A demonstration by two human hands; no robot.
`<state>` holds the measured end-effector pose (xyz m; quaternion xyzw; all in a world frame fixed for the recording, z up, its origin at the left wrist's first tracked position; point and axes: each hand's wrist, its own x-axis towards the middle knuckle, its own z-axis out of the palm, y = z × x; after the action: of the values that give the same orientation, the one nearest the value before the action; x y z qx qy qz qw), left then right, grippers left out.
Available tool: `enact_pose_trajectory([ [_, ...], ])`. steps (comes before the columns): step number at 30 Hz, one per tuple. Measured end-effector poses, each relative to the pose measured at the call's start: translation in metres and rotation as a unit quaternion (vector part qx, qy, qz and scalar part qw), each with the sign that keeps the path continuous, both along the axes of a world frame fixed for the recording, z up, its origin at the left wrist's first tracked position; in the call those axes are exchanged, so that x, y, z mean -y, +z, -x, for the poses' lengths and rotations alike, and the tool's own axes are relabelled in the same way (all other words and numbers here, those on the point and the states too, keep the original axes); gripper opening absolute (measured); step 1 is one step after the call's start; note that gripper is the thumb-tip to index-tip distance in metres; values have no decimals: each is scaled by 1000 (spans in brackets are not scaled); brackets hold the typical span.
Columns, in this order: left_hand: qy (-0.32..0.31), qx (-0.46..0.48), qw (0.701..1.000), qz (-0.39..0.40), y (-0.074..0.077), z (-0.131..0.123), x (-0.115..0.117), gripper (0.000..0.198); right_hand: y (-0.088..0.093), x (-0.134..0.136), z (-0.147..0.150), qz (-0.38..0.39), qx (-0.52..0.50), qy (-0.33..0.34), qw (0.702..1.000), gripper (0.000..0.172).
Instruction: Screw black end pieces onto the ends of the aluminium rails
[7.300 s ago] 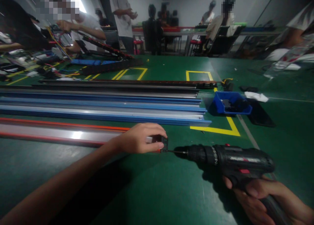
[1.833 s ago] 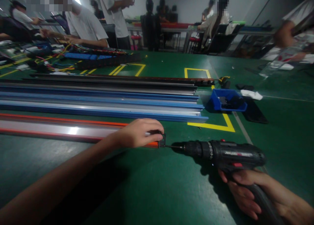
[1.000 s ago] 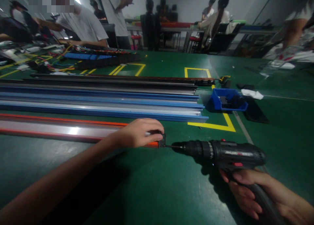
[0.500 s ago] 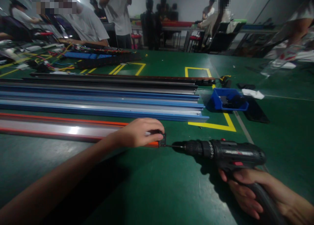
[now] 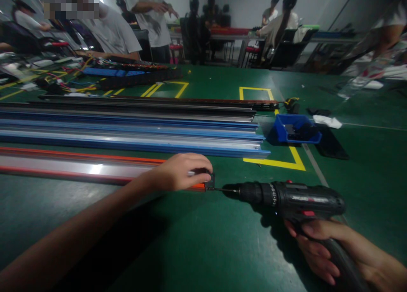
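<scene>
My right hand (image 5: pixel 321 245) is wrapped round the handle of a black cordless drill (image 5: pixel 305 198), which lies sideways and points left. Its long thin bit (image 5: pixel 224 189) reaches the black end cap (image 5: pixel 210 181) on the right end of an orange-edged metal profile (image 5: pixel 95 168). My left hand (image 5: pixel 182 171) curls over that end, with thumb and fingers closed on the end cap and profile. The exact contact under the fingers is hidden.
Blue and black profiles (image 5: pixel 190 135) lie side by side beyond the orange one. A blue bin (image 5: pixel 297 128) with dark parts stands right of them, near a white tissue (image 5: pixel 327 122). Wired assemblies (image 5: pixel 127 73) lie at the far left. Several people are around the tables behind.
Both hands, the drill and the orange-edged profile stay practically where they were. In the background, a standing person's hands have moved lower.
</scene>
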<state>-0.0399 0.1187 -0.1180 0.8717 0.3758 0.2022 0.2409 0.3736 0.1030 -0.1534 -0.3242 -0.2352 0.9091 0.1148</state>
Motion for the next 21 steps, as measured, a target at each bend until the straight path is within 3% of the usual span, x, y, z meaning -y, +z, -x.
enact_pose_trajectory([
  [21,-4,-9,1000,-11,2,0,2,24,-4,-2,-3,4,-33,12,999,24],
])
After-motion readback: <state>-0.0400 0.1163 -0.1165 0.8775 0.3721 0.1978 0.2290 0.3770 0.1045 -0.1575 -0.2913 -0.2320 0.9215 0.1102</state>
